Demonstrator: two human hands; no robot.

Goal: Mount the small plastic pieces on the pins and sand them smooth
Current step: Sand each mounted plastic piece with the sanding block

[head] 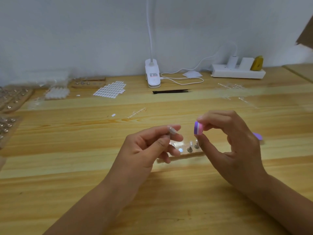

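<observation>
— Where is the work sitting, nearest first?

— Both hands are hovering over the near middle of the wooden table point(50, 184). The left hand point(144, 148) is pinching a small clear plastic piece point(171, 130) between thumb and forefinger. The fingers are hiding whether a pin sits under it.

— And the other?

— The right hand point(233, 143) is gripping a purple-and-pink sanding block point(198, 128) in its fingertips, just right of the piece and not touching it.

— Which way is the piece lying?

— Its long axis is running left to right, dipping slightly, with the free end pointing right at the block's striped end. A purple tip point(257, 136) is showing right of that hand, and may be the block's other end.

— So the coming move?

— I am judging it a short closing across that gap, the block coming in from the right along the piece's length.

— Beyond them?

— Below the fingertips, the wooden pin holder point(191, 154) is lying crosswise with metal pins point(189, 148) standing in it. Black tweezers point(171, 91) are lying far back.
</observation>
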